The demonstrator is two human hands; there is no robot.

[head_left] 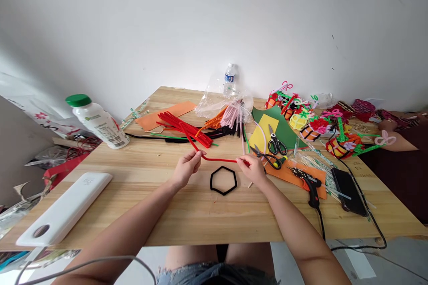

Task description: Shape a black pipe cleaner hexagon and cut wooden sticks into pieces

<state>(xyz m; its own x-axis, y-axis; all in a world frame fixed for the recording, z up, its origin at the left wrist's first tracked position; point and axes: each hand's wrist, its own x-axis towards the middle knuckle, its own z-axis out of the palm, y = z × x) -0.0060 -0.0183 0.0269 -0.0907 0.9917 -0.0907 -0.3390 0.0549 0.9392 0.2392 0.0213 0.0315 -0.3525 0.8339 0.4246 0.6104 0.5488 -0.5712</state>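
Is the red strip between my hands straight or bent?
Bent: the red strip runs sideways from the right hand to the left hand, then angles away there.

The red pipe cleaner (220, 160) has its three-o'clock end hidden by the right hand (253, 170); a person (409, 169) at three o'clock is cut off.

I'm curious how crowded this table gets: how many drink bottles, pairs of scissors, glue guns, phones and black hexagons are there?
White drink bottle: 1
Clear drink bottle: 1
Scissors: 2
Glue gun: 1
Phone: 1
Black hexagon: 1
Total: 7
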